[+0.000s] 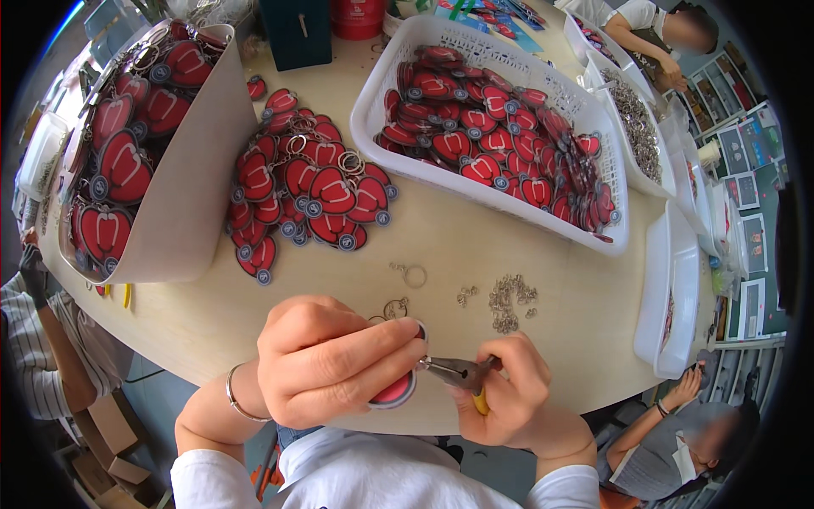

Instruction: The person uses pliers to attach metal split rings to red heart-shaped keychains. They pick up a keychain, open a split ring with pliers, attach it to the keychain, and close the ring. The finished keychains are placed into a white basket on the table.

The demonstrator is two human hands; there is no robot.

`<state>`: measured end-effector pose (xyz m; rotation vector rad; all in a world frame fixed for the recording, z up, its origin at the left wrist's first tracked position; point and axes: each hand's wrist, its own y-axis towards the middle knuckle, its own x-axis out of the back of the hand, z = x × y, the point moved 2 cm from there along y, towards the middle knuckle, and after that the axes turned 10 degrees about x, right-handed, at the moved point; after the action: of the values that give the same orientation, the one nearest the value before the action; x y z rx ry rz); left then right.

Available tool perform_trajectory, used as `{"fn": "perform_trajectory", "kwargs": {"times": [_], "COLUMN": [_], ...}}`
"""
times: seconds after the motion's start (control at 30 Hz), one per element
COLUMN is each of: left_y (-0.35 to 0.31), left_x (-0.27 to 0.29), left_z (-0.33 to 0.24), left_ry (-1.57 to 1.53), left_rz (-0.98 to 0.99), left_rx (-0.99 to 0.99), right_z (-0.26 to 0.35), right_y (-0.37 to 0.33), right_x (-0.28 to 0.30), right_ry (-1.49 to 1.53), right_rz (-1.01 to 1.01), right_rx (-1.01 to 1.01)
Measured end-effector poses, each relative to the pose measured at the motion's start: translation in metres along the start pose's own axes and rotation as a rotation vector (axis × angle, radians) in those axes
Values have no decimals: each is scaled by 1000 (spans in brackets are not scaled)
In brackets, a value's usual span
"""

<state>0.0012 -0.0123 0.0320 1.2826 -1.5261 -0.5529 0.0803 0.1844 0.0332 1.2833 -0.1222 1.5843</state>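
Close to my body, my left hand (pixel 326 365) grips a flat red pendant (pixel 397 391) with a dark edge, mostly covered by my fingers. My right hand (pixel 509 388) is closed round pliers (pixel 452 371) with yellow on the handle. Their jaws point left and meet the pendant's edge at my left fingertips; what they pinch there is too small to tell. Just beyond my left hand lie loose key rings (pixel 415 276) with short chains. Farther right is a small heap of metal links (pixel 511 301), with a smaller cluster (pixel 466 295) beside it.
A loose pile of red pendants (pixel 331 193) lies between a tall white bin (pixel 191 187) and a white basket (pixel 407 165), both full of pendants. White trays (pixel 660 297) line the right edge. A dark box (pixel 294 34) stands at the back. Other people sit left (pixel 51 348) and right (pixel 653 450).
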Motion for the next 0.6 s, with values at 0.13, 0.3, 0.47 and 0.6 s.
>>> {"fn": "perform_trajectory", "kwargs": {"times": [0.13,0.3,0.47,0.6], "left_y": [3,0,2,0], "left_x": [3,8,8,6], "left_z": [3,3,1,4], "left_ry": [-13,-26,-33,-78], "left_rz": [6,138,152,157], "left_rx": [4,31,67,119], "right_z": [-9,-14,-18,-18], "right_y": [7,5,6,6], "right_x": [-1,4,3,4], "right_ry": [-18,-49,-79,-91], "right_rz": [-23,-25,-21,-18], "right_rx": [39,38,78,73]}}
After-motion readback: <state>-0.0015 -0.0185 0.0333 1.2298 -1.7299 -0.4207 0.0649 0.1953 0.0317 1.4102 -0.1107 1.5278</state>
